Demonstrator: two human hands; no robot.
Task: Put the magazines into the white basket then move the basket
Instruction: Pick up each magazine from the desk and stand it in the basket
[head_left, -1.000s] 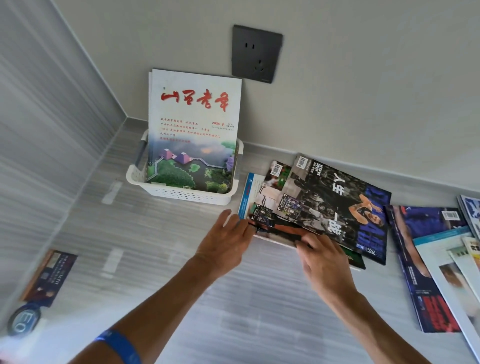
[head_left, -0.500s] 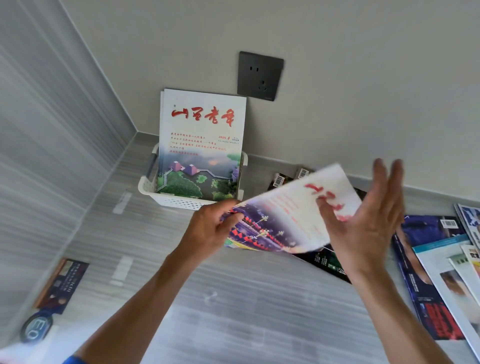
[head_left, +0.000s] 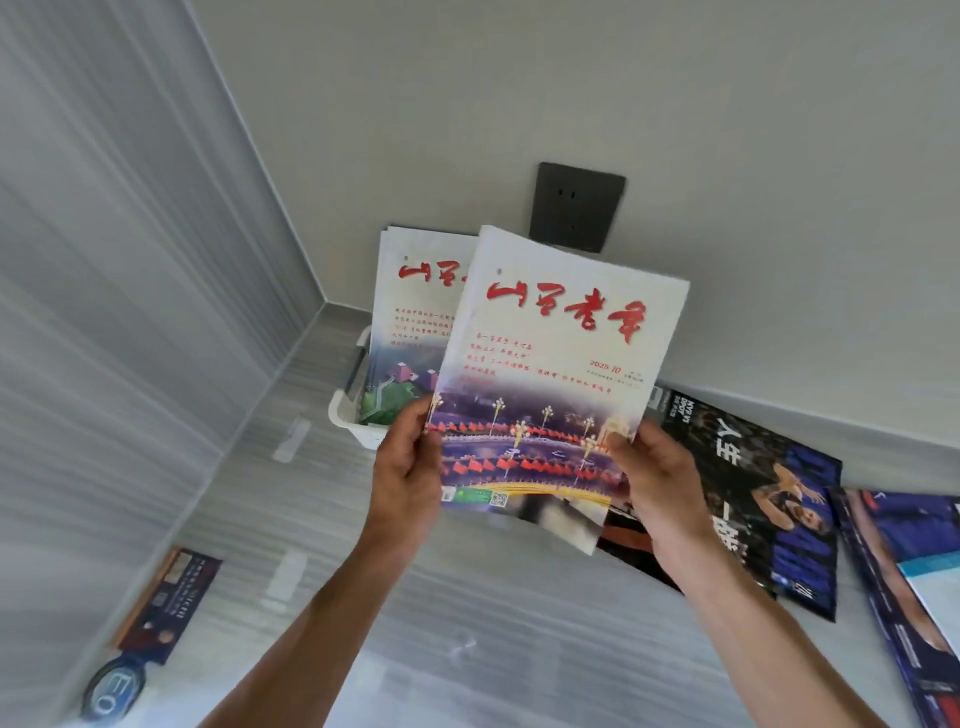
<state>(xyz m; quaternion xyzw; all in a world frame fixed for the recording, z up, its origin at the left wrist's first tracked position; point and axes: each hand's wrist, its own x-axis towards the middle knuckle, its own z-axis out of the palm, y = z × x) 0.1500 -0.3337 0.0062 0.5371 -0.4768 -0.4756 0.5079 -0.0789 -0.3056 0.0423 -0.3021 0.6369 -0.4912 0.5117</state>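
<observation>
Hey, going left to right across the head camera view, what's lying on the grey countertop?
Round blue badge → dark rectangular leaflet → white plastic basket → dark sports magazine lying flat → blue magazine at the right edge.

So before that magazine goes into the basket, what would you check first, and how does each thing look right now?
1. Grip: left hand and right hand each hold a lower edge of the held magazine: ok.
2. Magazine upright, cover facing the person: ok.
3. White basket reachable, just behind the magazine: ok.
4. Room in the basket: one magazine in the basket stands there already; the remaining space is hidden: cannot tell.
5. Basket sitting steady on the counter: mostly hidden: cannot tell.
6. All magazines packed: dark magazine and others lie outside: not ok.
</observation>
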